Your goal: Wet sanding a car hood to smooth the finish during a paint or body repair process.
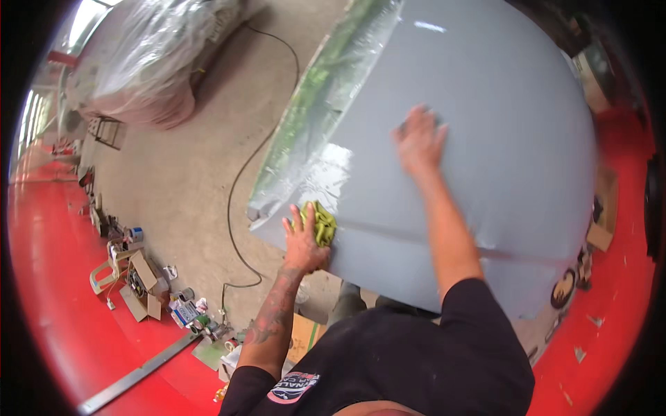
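A large smooth grey car panel (485, 159), shaped like a hood, spreads out before me. At its near left corner my left hand (303, 244) is closed on a crumpled yellow-green cloth (323, 225), pressed against the panel's edge. Farther up, my right hand (420, 142) lies on the grey surface, palm down and a little blurred. A small dark grey patch shows by its fingertips; what lies under the fingers is mostly hidden. Wet-looking, shiny film (333, 163) reflects light just beyond the cloth.
Clear and green masking film (305, 118) runs along the panel's left side. A dark cable (232, 201) winds over the concrete floor. A plastic-covered vehicle (156, 62) stands far left. Open cardboard boxes (144, 284), cans and a metal bar (139, 374) lie near the red area.
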Demonstrator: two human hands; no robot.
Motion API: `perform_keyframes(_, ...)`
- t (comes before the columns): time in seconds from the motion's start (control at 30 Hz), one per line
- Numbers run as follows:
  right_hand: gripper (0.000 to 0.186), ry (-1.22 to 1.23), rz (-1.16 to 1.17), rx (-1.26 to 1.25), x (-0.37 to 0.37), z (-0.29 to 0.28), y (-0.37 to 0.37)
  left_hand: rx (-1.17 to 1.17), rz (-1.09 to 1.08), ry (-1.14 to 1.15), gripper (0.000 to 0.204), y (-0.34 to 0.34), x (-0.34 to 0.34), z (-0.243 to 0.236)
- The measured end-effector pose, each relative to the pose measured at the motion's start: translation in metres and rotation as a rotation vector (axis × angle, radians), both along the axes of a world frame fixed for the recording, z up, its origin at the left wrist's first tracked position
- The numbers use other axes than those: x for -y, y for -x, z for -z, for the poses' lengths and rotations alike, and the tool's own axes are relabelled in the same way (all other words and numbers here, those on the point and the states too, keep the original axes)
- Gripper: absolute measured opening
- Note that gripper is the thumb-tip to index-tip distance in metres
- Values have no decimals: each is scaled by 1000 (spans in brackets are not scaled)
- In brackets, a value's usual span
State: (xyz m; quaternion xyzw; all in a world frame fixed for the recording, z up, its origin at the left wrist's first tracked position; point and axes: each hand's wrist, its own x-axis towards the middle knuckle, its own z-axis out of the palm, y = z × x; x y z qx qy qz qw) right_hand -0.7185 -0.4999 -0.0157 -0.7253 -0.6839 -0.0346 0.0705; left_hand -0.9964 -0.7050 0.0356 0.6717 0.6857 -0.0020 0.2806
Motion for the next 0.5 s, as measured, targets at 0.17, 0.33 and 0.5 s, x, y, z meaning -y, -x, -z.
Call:
perform_keyframes(0.17, 80, 164, -670, -186, 100, -10, 151, -4, -39, 53, 111, 11, 7, -9)
perform_keyframes(0.33, 72, 207, -438, -59, -26, -36, 50, -17, -91, 124, 111, 2, -4, -27)
perform_keyframes(0.5, 70, 138, -42, 24, -121, -35, -5, -33, -111, 136, 111, -3, -8, -15)
